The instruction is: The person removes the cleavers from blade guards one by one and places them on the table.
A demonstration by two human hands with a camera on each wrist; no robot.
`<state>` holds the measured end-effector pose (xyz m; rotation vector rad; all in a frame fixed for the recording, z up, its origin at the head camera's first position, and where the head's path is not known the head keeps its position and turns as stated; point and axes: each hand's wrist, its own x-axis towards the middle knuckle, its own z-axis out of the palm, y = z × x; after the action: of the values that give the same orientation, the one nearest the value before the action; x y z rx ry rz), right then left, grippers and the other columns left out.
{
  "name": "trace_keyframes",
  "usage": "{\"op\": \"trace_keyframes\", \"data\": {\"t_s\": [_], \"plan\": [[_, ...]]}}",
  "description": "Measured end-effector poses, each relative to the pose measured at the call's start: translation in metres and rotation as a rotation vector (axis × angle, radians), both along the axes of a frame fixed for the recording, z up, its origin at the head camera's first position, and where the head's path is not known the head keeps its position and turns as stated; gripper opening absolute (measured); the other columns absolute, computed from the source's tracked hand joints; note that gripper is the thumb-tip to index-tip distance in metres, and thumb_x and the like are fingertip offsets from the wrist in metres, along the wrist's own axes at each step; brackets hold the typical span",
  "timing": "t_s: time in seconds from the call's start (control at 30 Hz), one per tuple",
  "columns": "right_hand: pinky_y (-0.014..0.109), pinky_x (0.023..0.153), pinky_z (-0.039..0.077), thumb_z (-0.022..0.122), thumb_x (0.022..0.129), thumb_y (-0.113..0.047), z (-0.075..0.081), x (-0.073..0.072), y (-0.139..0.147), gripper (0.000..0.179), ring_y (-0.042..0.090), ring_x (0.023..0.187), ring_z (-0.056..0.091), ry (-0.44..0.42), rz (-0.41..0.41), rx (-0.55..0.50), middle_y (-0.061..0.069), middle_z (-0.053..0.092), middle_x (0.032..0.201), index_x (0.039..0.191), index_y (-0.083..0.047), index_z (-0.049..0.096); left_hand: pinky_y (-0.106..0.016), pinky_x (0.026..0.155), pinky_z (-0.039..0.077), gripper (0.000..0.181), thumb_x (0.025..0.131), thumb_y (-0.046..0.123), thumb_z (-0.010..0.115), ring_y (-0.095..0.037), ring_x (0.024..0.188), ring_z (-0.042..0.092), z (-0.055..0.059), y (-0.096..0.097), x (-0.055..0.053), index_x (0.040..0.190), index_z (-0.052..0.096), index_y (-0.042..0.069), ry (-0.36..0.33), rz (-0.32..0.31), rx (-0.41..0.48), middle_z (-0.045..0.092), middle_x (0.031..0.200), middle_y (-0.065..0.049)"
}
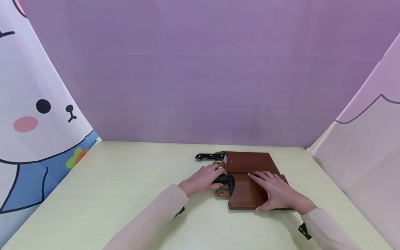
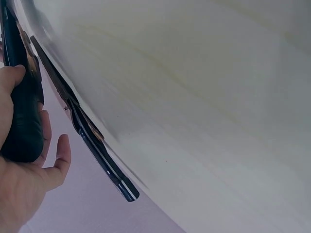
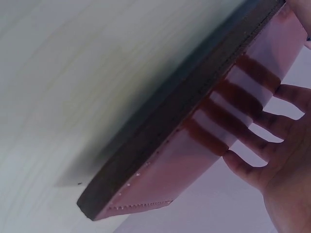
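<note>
Two brown leather sheaths lie side by side on the table. From the near sheath point(image 1: 247, 198) a thick black knife handle point(image 2: 24, 116) sticks out to the left, the blade hidden inside. My left hand point(image 1: 203, 178) grips this handle, with the thumb across it in the left wrist view. My right hand point(image 1: 278, 191) rests on the near sheath, fingers spread over its top and thumb at its front edge. Beyond it, the far sheath point(image 1: 250, 161) holds a second knife, whose riveted black handle point(image 1: 209, 157) points left and touches neither hand.
A tan strap with a snap point(image 1: 222, 193) lies beside the near handle. The pale table point(image 1: 125, 194) reaches back to a purple cloth wall point(image 1: 218, 86). Printed cartoon panels point(image 1: 40, 139) stand along the sides.
</note>
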<state>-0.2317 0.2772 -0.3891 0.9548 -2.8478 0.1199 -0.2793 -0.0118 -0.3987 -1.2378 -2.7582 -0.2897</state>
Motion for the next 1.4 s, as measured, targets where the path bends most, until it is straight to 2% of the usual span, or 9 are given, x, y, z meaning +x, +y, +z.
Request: {"op": "trace_keyframes", "data": {"t_s": [0.77,1.03,1.4], "plan": [[0.055,0.09,0.035,0.063,0.053,-0.079,-0.003,0.0,0.001,0.111,0.032,0.121,0.041,0.035,0.003,-0.003,0.013,0.044,0.136,0.14,-0.015,0.037,-0.033,0.079,0.043,0.037,0.088,0.04,0.056,-0.014,0.096,0.053,0.003,-0.005,0.003,0.121,0.048,0.025,0.046,0.007,-0.003,0.053,0.11,0.002],[0.053,0.089,0.036,0.064,0.052,-0.078,-0.007,0.0,0.007,0.111,0.03,0.118,0.043,0.066,0.009,-0.007,0.012,0.046,0.134,0.139,-0.015,0.039,-0.033,0.077,0.042,0.035,0.088,0.04,0.056,-0.015,0.096,0.053,0.002,-0.008,0.003,0.12,0.049,0.026,0.036,0.021,-0.014,0.053,0.111,0.001],[0.054,0.089,0.035,0.065,0.052,-0.078,-0.005,-0.001,0.006,0.111,0.031,0.118,0.043,0.056,0.012,-0.008,0.013,0.045,0.135,0.139,-0.015,0.039,-0.03,0.073,0.041,0.036,0.088,0.04,0.056,-0.013,0.089,0.051,0.001,-0.013,0.002,0.12,0.048,0.025,0.055,0.019,-0.015,0.053,0.104,0.001]]}}
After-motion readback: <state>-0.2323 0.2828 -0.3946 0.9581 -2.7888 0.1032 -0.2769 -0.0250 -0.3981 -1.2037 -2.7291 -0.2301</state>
